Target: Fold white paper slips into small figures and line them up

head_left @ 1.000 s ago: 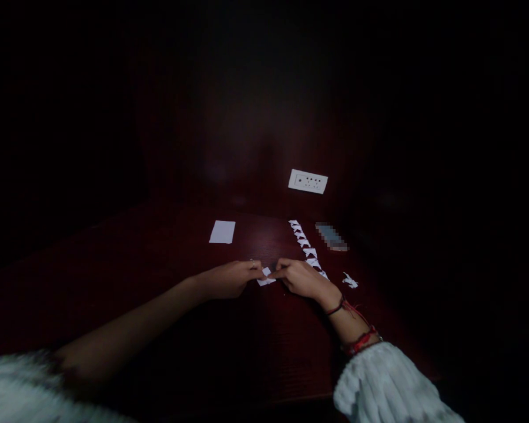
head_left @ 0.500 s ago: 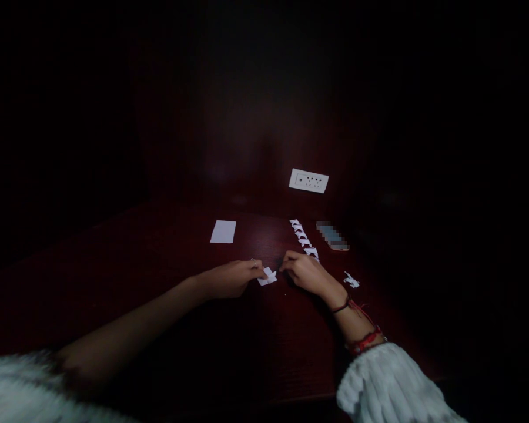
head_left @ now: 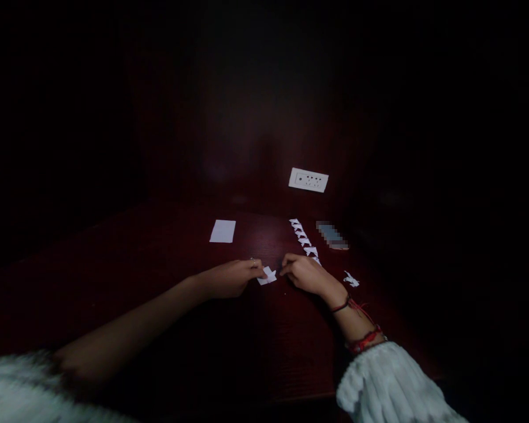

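Observation:
My left hand (head_left: 234, 278) reaches in from the left, its thumb and fingers closed on the edge of a small folded white paper (head_left: 268, 276). Creases and raised flaps show on the paper, and part of it is hidden under the thumb. Just right of the paper, apart from it, is my right hand (head_left: 306, 273). Its fingers are curled and its fingertips close together. Anything in them is too small or dark to see. A row of folded white paper pieces (head_left: 303, 241) runs back from behind the right hand.
On the dark red table (head_left: 158, 252) a white paper sheet (head_left: 223, 231) lies at the back left. Right of the row is a phone (head_left: 332, 236) with a blurred screen. Paper scraps (head_left: 351, 279) lie near my right wrist. A white power socket (head_left: 308, 180) sits on the back wall.
Almost nothing differs. My right hand has shifted very slightly; my left hand keeps its hold on the folded paper.

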Demonstrator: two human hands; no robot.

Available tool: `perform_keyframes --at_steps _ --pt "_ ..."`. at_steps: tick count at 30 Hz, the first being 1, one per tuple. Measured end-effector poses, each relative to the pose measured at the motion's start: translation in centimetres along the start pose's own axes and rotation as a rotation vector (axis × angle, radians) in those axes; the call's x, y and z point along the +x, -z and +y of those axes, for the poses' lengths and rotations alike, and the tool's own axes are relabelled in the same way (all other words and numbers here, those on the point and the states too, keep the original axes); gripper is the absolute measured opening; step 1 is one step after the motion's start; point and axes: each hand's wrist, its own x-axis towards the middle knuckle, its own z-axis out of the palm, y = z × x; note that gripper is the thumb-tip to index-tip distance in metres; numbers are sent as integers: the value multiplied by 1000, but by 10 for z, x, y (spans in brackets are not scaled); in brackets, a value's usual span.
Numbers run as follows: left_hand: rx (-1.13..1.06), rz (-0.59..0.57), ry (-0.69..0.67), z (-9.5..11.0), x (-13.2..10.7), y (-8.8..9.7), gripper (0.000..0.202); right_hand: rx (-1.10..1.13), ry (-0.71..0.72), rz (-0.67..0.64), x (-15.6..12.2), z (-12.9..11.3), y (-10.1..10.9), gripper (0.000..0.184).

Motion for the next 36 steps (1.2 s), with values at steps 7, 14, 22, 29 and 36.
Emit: perform_keyframes --at_steps 7,14,22,29,36 --pt "-17 -8 18 1 -2 1 51 18 -26 134 0 -4 5 30" --pt "-50 28 70 7 -6 6 51 115 6 128 1 -5 1 30" --pt "212 181 100 3 2 1 38 161 13 94 2 -4 -3 32" --pt "329 170 176 -1 0 -4 22 170 8 100 1 -3 -5 32" --pt "155 71 99 -7 -4 -11 32 176 -31 118 1 -2 -4 31"
